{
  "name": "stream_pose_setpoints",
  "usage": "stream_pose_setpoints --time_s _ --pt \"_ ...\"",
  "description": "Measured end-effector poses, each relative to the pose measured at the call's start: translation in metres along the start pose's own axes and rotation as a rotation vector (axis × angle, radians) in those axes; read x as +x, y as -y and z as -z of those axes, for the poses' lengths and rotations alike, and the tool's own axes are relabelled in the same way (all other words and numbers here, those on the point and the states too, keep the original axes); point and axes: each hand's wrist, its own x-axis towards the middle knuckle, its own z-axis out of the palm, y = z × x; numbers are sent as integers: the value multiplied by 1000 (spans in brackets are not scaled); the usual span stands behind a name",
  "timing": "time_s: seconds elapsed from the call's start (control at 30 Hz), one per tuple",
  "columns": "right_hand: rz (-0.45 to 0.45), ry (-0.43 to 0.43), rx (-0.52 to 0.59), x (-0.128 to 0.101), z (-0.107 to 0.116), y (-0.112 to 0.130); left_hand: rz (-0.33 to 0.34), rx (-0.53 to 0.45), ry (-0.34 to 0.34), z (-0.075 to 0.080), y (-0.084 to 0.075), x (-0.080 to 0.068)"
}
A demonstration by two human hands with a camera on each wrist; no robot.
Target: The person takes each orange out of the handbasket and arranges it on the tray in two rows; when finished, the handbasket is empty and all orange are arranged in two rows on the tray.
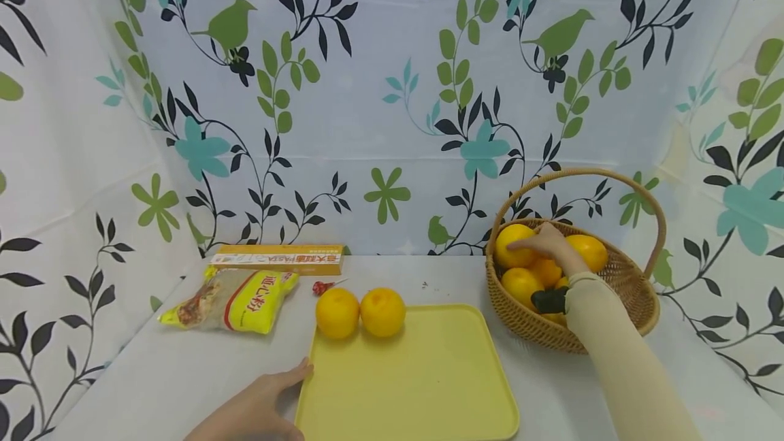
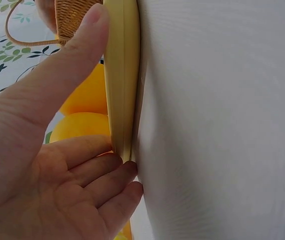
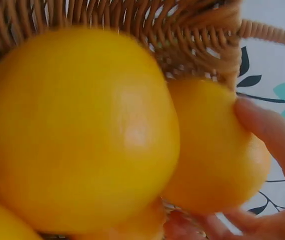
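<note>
My right hand (image 1: 549,245) reaches into a wicker basket (image 1: 633,291) and grips an orange (image 3: 217,145) by its back-left side. In the right wrist view the thumb lies on this fruit and the fingers curl under it, partly hidden. A larger-looking orange (image 3: 82,130) fills the left of that view. My left hand (image 1: 257,400) touches the left edge of a yellow tray (image 1: 416,380), thumb spread apart and fingertips at the rim. Two oranges, one at the corner (image 1: 337,313) and one beside it (image 1: 382,312), sit side by side at the tray's back left.
Behind the tray, to the left, lies a yellow food packet (image 1: 245,298) in front of a long orange-and-white pasta box (image 1: 306,258). A small red wrapped item (image 1: 322,287) lies near them. A patterned cloth (image 1: 392,121) hangs behind the white table (image 1: 184,366). The basket's tall handle (image 1: 658,223) arches over it.
</note>
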Motion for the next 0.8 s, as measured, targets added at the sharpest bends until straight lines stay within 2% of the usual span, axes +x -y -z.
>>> stream_pose_setpoints --time_s 0.1,0.27,0.47,0.6,0.63,0.8 --pt "-20 7 75 -3 -1 2 -3 -1 -2 1 0 0" --pt "3 5 168 -8 -2 6 41 -47 5 0 -1 0" --pt "105 14 296 -18 7 6 19 -13 1 0 0 1" --pt "178 39 272 -25 12 2 -23 0 10 0 1 2" --pt "221 49 269 -23 14 -3 -28 -2 11 -1 2 2" --pt "301 28 187 -40 22 4 -80 40 -11 0 4 1"
